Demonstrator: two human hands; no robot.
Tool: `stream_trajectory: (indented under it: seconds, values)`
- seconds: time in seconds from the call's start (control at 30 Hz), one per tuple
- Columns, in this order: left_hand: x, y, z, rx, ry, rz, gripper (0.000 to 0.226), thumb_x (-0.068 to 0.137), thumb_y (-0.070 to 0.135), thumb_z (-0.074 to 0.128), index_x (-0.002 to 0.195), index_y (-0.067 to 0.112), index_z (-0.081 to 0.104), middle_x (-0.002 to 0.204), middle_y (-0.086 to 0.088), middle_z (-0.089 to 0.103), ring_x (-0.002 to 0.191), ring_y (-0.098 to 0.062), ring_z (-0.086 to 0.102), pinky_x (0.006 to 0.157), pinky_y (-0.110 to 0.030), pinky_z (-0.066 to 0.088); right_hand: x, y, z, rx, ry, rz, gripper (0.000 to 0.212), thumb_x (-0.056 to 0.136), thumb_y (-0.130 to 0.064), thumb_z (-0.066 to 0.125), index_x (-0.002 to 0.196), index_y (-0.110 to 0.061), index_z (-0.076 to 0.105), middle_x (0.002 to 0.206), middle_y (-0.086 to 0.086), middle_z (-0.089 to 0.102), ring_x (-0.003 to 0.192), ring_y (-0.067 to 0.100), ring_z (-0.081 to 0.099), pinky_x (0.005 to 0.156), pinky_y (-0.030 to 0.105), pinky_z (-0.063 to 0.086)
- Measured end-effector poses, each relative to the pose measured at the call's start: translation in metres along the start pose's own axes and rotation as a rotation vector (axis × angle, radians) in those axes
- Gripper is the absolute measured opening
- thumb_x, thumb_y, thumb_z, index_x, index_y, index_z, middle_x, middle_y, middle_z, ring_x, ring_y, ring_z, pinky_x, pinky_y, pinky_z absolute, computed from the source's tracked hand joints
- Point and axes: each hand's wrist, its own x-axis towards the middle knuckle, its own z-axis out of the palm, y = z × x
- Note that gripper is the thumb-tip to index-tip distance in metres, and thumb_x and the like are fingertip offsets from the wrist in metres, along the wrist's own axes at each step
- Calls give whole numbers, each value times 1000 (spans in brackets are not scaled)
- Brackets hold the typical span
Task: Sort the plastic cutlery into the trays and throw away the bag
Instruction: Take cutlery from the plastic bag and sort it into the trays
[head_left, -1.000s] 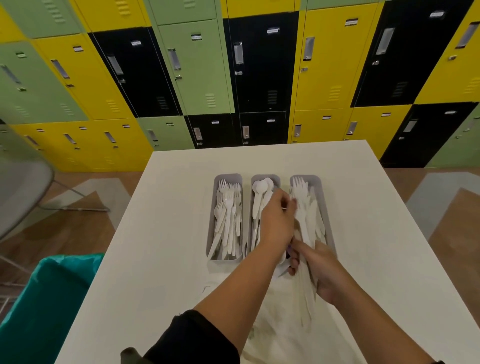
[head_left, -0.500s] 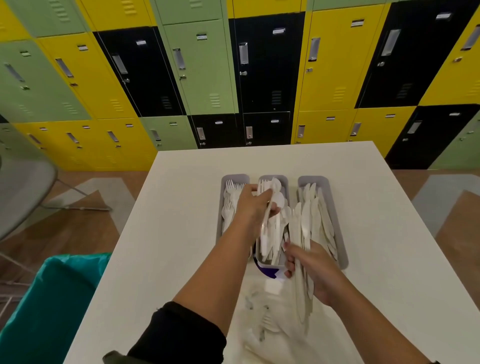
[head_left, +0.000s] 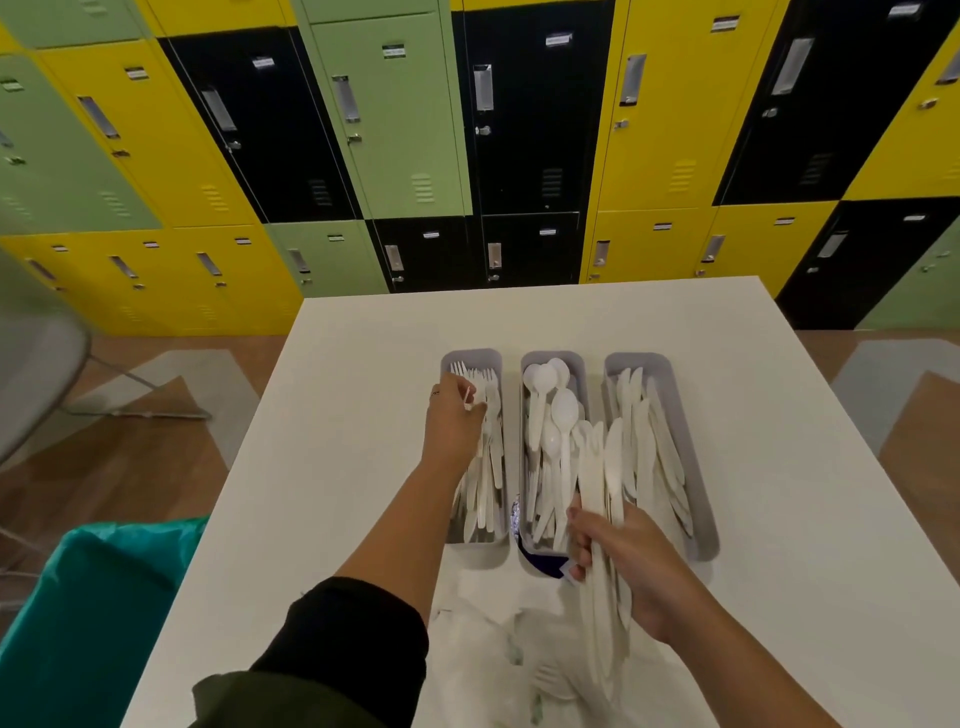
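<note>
Seen from above, a white square worktop (head_left: 332, 467) carries three long grey plastic trays side by side, running from near to far. The left tray (head_left: 470, 358) holds white plastic forks (head_left: 491, 462), the middle tray (head_left: 553, 357) holds white plastic spoons (head_left: 550, 415), and the right tray (head_left: 670, 374) holds white plastic knives (head_left: 660, 447).

The person's left hand (head_left: 452, 421), at the end of a bare forearm with a dark sleeve pushed up, reaches over the far end of the left tray, its fingers pinched closed on a small white piece, most likely a fork, though its shape is hard to make out. The right hand (head_left: 628, 561) sits at the near end of the middle and right trays, closed around a bundle of white plastic cutlery (head_left: 602, 499) that fans toward the far side.

A crumpled clear plastic bag (head_left: 498, 644) lies on the worktop at the near edge, between the arms, with some pieces apparently left in it. A teal-lined waste bin (head_left: 78, 613) stands on the floor at near left. Yellow, green and black lockers (head_left: 395, 114) fill the far wall.

The cutlery is probably very light, stiff and smooth, so a bundle may slip or splay; gripping the handles looks steadiest. The bag seems thin and limp, best gathered in a fist.
</note>
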Motion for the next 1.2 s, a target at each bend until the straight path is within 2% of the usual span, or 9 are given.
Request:
stream_trajectory:
  seconds: [0.13, 0.27, 0.4, 0.53, 0.63, 0.73, 0.87, 1.0, 1.2]
  values:
    - [8, -6, 7, 56, -2, 44, 24, 84, 2, 62, 102, 8, 47, 98, -6, 46, 80, -19, 51, 60, -16, 38, 3, -1, -2, -19, 10, -3, 15, 91, -8, 54, 76, -7, 53, 54, 5, 45, 47, 16, 44, 51, 27, 45]
    - [4, -11, 15, 164, 36, 104, 40, 82, 11, 68, 117, 7, 48, 121, -10, 45, 110, -23, 42, 83, -22, 35, 5, -2, -4, 46, 20, 16, 9, 91, -11, 57, 83, -7, 58, 54, 4, 47, 47, 15, 45, 50, 28, 46]
    - [-16, 12, 19, 66, 72, 223, 26, 90, 20, 59, 113, 10, 53, 115, -5, 53, 99, -12, 48, 81, -21, 40, 8, -2, -6, 105, 14, 22, 9, 91, -13, 57, 82, -9, 57, 54, 4, 46, 47, 15, 45, 50, 29, 44]
    - [-42, 45, 24, -66, -401, 106, 29, 92, 42, 52, 97, 13, 57, 92, -2, 67, 78, -15, 64, 74, -27, 49, 9, -2, -7, 122, 75, -23, 9, 92, -15, 57, 84, -9, 57, 55, 4, 48, 46, 14, 47, 48, 29, 45]
    - [-64, 58, 24, -45, -843, -57, 55, 83, 54, 58, 118, 13, 47, 98, -9, 69, 83, -21, 68, 81, -35, 54, 8, -5, -12, 152, 164, -47, 18, 92, -22, 56, 94, -7, 66, 74, 11, 65, 68, 25, 63, 62, 36, 54]
    - [-90, 66, 30, 48, -1140, -53, 64, 84, 35, 67, 133, 10, 34, 108, -5, 53, 91, -17, 57, 73, -23, 51, 7, -13, -23, 158, 265, 12, 24, 91, -34, 57, 89, -12, 66, 86, 11, 72, 77, 24, 70, 61, 34, 55]
    - [-111, 74, 46, 24, -1008, 26, 31, 90, 24, 60, 116, 10, 51, 101, -4, 59, 85, -16, 58, 76, -23, 49, 1, -23, -39, 233, 295, -22, 27, 90, -34, 59, 97, -8, 61, 65, 6, 62, 54, 16, 62, 45, 25, 50]
    - [-114, 76, 47, -164, -986, -77, 31, 95, 26, 46, 118, 9, 56, 111, -17, 67, 103, -30, 66, 100, -44, 48, -10, -25, -45, 190, 192, -8, 27, 94, -36, 49, 104, -14, 61, 85, 5, 66, 70, 18, 60, 51, 27, 39]
    - [-120, 75, 59, -331, -850, -209, 40, 98, 34, 43, 117, 3, 59, 109, -13, 66, 98, -26, 64, 90, -36, 51, -15, -24, -56, 169, 182, -192, 25, 95, -15, 50, 116, -7, 61, 100, 11, 72, 86, 21, 70, 59, 26, 55]
